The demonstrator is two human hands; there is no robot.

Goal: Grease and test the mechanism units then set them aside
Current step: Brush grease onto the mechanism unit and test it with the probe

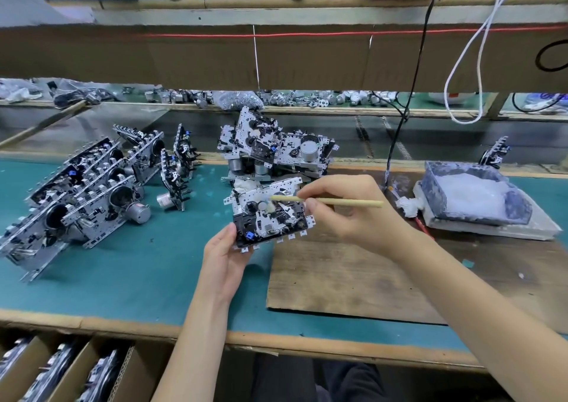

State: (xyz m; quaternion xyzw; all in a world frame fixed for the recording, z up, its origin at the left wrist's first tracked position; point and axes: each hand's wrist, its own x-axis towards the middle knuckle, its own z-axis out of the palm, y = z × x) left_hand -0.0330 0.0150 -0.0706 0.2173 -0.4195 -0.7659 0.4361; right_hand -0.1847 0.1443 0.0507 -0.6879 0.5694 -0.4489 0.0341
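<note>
Over the green mat (132, 266), dead centre, the left hand (226, 258) grips a unit (270, 215) by its lower-left corner: silver plate, black parts, blue clip. The right hand (344, 209) pinches a brush (325, 201), bristles touching the unit. Grease tub (473, 197) at 3 o'clock.

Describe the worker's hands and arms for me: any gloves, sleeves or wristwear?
No gloves: the left hand and right hand are both bare, with no rings visible. Neither wrist shows a watch, band or strap. The left forearm and right forearm are uncovered right to the frame's edge, so no sleeve is in view; what is worn higher up cannot be seen.
</note>
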